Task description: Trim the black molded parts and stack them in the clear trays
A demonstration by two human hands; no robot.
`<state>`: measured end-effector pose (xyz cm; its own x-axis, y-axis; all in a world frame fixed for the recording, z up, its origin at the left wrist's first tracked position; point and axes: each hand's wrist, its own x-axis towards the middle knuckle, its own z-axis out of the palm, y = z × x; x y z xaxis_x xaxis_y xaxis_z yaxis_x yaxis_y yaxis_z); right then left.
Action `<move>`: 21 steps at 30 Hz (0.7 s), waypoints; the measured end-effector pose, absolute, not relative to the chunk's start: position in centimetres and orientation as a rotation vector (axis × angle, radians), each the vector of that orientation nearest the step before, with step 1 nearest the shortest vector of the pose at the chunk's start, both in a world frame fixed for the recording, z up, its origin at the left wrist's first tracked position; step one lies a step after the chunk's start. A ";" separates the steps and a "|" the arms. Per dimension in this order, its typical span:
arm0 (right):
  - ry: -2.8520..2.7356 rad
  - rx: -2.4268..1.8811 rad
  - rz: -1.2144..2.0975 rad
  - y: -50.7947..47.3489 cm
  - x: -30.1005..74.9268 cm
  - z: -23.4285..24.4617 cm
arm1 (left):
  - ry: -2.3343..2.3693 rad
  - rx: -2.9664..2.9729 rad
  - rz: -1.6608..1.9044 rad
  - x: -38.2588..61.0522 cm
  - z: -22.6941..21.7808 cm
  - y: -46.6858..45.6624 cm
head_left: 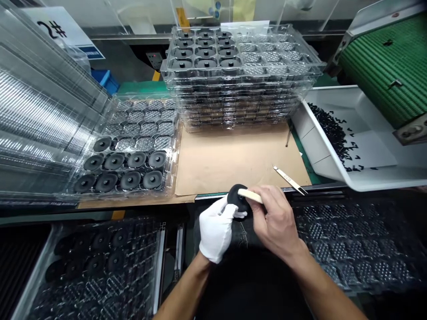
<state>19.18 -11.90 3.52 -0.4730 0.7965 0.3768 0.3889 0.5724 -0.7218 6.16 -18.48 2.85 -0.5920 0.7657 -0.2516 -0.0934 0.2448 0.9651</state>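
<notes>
My left hand [216,229], in a white glove, is closed around the edge of a round black plastic part [236,195] just off the table's front edge. My bare right hand [275,218] grips a flat cream-coloured stick [250,195], whose tip rests over the face of the black part. The tip's exact contact cannot be made out. On the brown cardboard beyond my right hand lie cream-handled tweezers [288,178]. To the left, a clear tray [171,171] holds several similar black round parts [130,180] in its front rows.
Stacked clear trays [233,102] stand at the back of the cardboard [213,164]. On the right, a white bin [320,146] holds small black pieces [328,129] below a green conveyor belt [387,62]. More trays [353,249] sit lower, on both sides of my lap.
</notes>
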 end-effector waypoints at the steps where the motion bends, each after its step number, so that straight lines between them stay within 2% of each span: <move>1: -2.087 -0.943 0.720 -11.8 19.2 3.5 | 1.771 0.619 1.445 6.2 2.7 -18.6; 8: -2.081 -0.934 0.761 -11.9 19.1 3.7 | 1.781 0.604 1.466 6.2 2.2 -18.7; 13: -1.903 -0.944 1.038 -10.4 19.6 3.1 | 1.771 0.545 1.535 5.8 2.5 -18.9; 17: -1.642 -1.250 1.211 -6.9 19.2 -1.2 | 1.757 0.516 1.596 6.0 3.5 -19.4; 21: -1.602 -1.270 1.436 -4.3 17.5 -6.3 | 1.805 0.542 1.595 6.4 4.8 -19.8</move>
